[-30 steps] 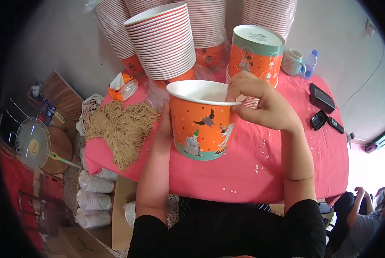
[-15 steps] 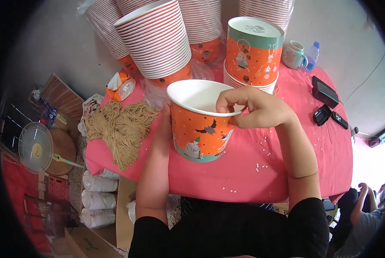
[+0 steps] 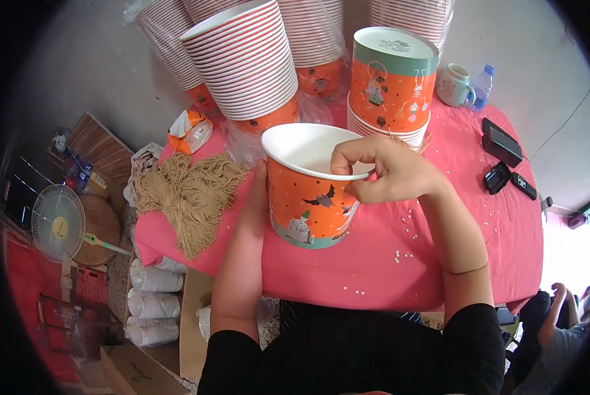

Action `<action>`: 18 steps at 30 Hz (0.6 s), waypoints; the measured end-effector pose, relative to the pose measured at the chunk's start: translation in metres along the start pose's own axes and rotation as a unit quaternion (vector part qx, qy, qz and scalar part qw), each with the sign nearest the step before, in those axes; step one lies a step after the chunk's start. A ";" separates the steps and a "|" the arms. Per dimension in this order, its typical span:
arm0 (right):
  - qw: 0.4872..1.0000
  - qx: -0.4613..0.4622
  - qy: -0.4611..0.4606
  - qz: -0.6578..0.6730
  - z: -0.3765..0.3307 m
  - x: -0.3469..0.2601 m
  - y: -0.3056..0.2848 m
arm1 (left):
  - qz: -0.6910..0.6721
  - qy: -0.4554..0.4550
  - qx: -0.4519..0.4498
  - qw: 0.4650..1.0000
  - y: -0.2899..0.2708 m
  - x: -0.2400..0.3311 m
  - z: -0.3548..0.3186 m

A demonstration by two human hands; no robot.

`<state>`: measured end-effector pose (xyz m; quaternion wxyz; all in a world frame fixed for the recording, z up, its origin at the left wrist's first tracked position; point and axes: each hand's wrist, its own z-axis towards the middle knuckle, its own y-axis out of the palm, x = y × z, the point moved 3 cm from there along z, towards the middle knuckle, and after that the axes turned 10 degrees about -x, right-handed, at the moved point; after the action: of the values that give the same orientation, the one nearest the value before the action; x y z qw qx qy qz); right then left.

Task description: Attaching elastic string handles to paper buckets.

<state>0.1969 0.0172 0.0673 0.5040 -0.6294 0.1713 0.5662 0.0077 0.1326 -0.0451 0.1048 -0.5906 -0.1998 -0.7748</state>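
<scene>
An orange paper bucket [image 3: 311, 210] with a white rim, a green base band and printed bats and ghosts is held upright, slightly tilted, over the table. My right hand [image 3: 390, 168] grips its near right rim, thumb on the outer wall and curled fingers inside. Against the bucket's left side rests my left hand [image 3: 261, 181], its fingers mostly hidden behind the wall. Beyond it, a stack of upside-down buckets [image 3: 390, 99] stands at the right. A tall nested stack of buckets [image 3: 249, 66] leans at the left.
Beige strings [image 3: 186, 197] lie in a heap at the left of the pink-covered table [image 3: 348, 273]. An orange packet [image 3: 189, 131] sits behind them. A mug [image 3: 454, 85], bottle [image 3: 482, 85] and black case [image 3: 501, 141] are at the right. Small white dots [image 3: 402, 255] are scattered about.
The whole view has shifted slightly. Both hands keep about the same hold on the bucket, and nothing else has visibly moved.
</scene>
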 end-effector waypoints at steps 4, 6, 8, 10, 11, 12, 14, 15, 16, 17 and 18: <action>1.000 0.004 0.004 0.005 0.001 0.002 0.001 | 0.009 0.005 -0.016 1.000 0.000 0.001 -0.001; 1.000 0.008 -0.012 0.003 0.001 -0.001 0.000 | 0.014 0.008 -0.023 1.000 0.000 0.002 -0.001; 1.000 -0.006 -0.001 -0.025 -0.003 -0.007 0.000 | 0.020 0.011 -0.030 0.999 0.001 0.002 -0.006; 0.997 -0.027 -0.020 -0.062 -0.004 -0.009 0.001 | 0.030 0.017 -0.034 0.999 -0.003 0.007 0.001; 0.996 -0.034 -0.048 -0.069 -0.007 -0.010 0.002 | 0.035 0.020 -0.037 0.999 -0.002 0.007 -0.004; 0.995 -0.056 -0.024 -0.084 -0.008 -0.013 0.004 | 0.040 0.022 -0.038 0.998 -0.002 0.009 0.004; 0.993 -0.078 -0.035 -0.084 -0.009 -0.018 0.001 | 0.050 0.026 -0.040 0.998 -0.005 0.012 0.005; 0.991 -0.097 -0.040 -0.083 -0.012 -0.018 -0.001 | 0.052 0.026 -0.043 0.997 -0.005 0.012 0.003; 0.992 -0.086 -0.062 -0.070 -0.015 -0.018 -0.007 | 0.053 0.027 -0.046 0.997 -0.005 0.011 -0.003; 0.996 -0.038 -0.064 -0.055 -0.017 -0.018 -0.013 | 0.054 0.027 -0.047 0.997 -0.006 0.010 0.002; 0.997 0.015 -0.065 -0.043 -0.023 -0.021 -0.019 | 0.056 0.028 -0.055 0.997 -0.004 0.010 0.004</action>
<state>0.2178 -0.0008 0.0911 0.5474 -0.5907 0.1191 0.5807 0.0067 0.1388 -0.0353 0.1210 -0.5838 -0.1205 -0.7937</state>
